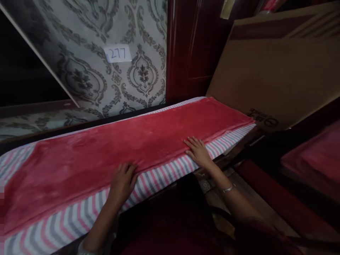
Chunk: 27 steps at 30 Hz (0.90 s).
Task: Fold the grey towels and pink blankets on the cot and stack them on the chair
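Observation:
A red plush blanket [138,141] lies folded in a long strip on a pink, grey and white striped sheet [66,219] covering a bed. My left hand [122,182] rests at the blanket's near edge, fingers bent over the hem where it meets the stripes. My right hand [197,150] lies flat on the same edge further right, fingers spread, with a thin bracelet on the wrist. Whether the left fingers pinch the cloth cannot be told.
A patterned grey wallpaper panel [111,71] with a label reading 277 stands behind the bed. A large cardboard sheet [276,74] leans at the right. Dark red wood [191,46] is behind. Another red fabric pile [316,156] sits at far right.

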Tool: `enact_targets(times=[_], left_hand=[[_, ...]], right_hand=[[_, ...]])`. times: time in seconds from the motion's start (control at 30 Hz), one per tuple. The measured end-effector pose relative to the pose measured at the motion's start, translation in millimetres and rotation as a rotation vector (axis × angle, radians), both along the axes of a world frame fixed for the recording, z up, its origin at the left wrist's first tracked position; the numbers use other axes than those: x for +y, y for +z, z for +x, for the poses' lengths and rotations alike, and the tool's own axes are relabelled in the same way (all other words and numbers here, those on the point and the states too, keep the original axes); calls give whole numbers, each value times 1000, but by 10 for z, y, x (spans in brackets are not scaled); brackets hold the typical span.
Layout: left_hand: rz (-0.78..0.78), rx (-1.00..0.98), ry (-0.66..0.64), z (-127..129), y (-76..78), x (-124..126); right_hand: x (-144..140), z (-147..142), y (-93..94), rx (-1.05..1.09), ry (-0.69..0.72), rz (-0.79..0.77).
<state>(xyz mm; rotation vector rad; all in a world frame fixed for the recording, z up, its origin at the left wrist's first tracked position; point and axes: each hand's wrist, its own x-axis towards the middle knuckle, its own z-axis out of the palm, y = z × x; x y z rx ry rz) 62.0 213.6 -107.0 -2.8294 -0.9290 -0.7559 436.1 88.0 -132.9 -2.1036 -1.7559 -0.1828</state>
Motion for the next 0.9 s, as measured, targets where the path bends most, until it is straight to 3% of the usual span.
enact_targets(times=[0.2,0.37,0.47,0.63,0.77,0.9], left_hand=[[50,-26,56,-336,51,38],[-67,-91,7,-512,102,59],[-123,-69,67,-412,192,80],[-145,92,325,-61,301,156],[-241,289,485,3,222,145],[-194,335,515,-35,167,63]], right_hand=[[-70,200,-82,59,114,115],[-189,258,-100,105,167,188],[-105,176,49,127,109,166],[273,-60,271,56,-47,90],[373,-115,165,1,-148,-116],[293,-84,78,-28,-163,-157]])
